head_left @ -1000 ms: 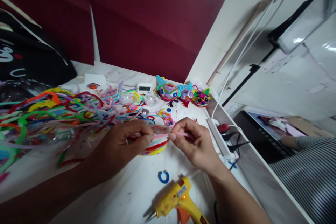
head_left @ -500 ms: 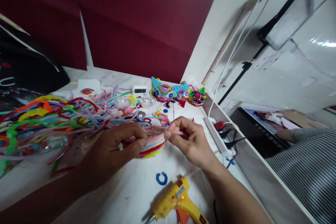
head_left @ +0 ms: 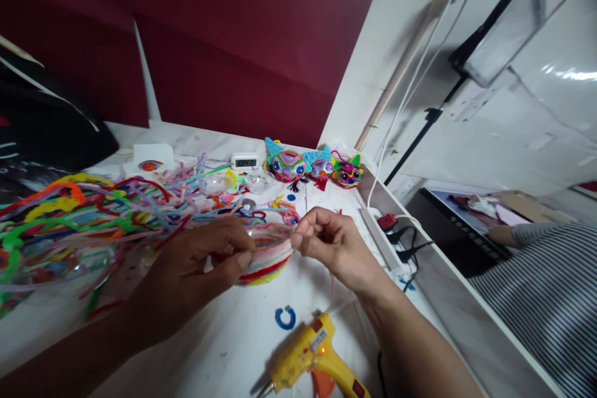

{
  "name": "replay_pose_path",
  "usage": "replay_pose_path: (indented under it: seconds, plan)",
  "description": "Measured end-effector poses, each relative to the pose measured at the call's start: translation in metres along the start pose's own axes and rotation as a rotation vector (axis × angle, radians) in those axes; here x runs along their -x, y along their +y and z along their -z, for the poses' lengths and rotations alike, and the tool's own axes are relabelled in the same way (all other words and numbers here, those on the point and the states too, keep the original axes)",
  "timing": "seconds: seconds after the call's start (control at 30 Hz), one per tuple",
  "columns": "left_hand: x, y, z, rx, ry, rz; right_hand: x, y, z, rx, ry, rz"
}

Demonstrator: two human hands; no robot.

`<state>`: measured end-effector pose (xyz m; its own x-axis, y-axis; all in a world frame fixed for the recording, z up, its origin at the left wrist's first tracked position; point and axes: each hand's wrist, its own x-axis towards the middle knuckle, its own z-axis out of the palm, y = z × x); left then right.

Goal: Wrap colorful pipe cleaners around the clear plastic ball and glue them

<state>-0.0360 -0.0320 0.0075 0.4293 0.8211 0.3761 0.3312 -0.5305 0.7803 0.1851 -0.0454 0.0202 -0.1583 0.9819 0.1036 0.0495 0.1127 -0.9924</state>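
Note:
A clear half-shell point(head_left: 268, 264), wrapped outside in pink, white, red and yellow pipe cleaner bands, is held up with its opening facing upward. My left hand point(head_left: 208, 267) is closed on its left rim, thumb in front and fingers behind. My right hand point(head_left: 329, 249) pinches at the right rim, thumb against forefinger, on a pink pipe cleaner. A thin pink end point(head_left: 333, 283) hangs faintly below that hand. In front lie a curled blue pipe cleaner piece point(head_left: 285, 318) and a yellow glue gun point(head_left: 310, 351) with its light lit.
Tangled pipe cleaners point(head_left: 93, 211) cover the left side. At the back stand a small digital clock point(head_left: 245, 161) and several animal-head ornaments point(head_left: 289, 165). A power strip point(head_left: 382, 239) with plugs runs along the right edge. Beyond it is another person's striped sleeve point(head_left: 550, 292).
The pink pipe cleaner that lay across my right palm now hangs below the hand. My left fingers have shifted slightly left along the rim, showing more of the opening.

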Motion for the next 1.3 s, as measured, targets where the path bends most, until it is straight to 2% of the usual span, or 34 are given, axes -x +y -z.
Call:
replay_pose_path:
  seconds: [0.13,0.33,0.47,0.57,0.67,0.77,0.9,1.1,1.3]
  plan:
    - [0.0,-0.004,0.002,0.022,-0.022,-0.086,0.0,-0.002,0.003,-0.087,-0.029,-0.024]
    - [-0.002,-0.006,0.006,0.074,-0.012,-0.113,-0.002,-0.002,0.007,-0.148,-0.109,-0.023]
    - [-0.003,-0.01,0.008,0.104,-0.06,-0.155,-0.002,-0.002,0.012,-0.046,-0.151,0.001]
    - [-0.004,-0.013,0.008,0.158,-0.109,-0.17,-0.002,-0.004,0.015,0.088,-0.164,0.098]
    - [-0.003,-0.014,0.007,0.201,-0.125,-0.158,-0.001,-0.005,0.017,0.119,-0.25,0.166]
    - [-0.002,-0.014,0.007,0.214,-0.136,-0.107,0.0,-0.002,0.018,0.102,-0.307,0.078]
    - [-0.003,-0.012,0.008,0.24,-0.162,-0.08,0.001,-0.001,0.018,0.099,-0.306,-0.047]
    - [-0.004,-0.006,0.005,0.326,-0.173,-0.008,0.001,-0.001,0.018,0.087,-0.276,-0.06]
    - [-0.007,-0.007,0.008,0.38,-0.281,0.012,0.0,0.001,0.02,0.071,-0.25,-0.055]
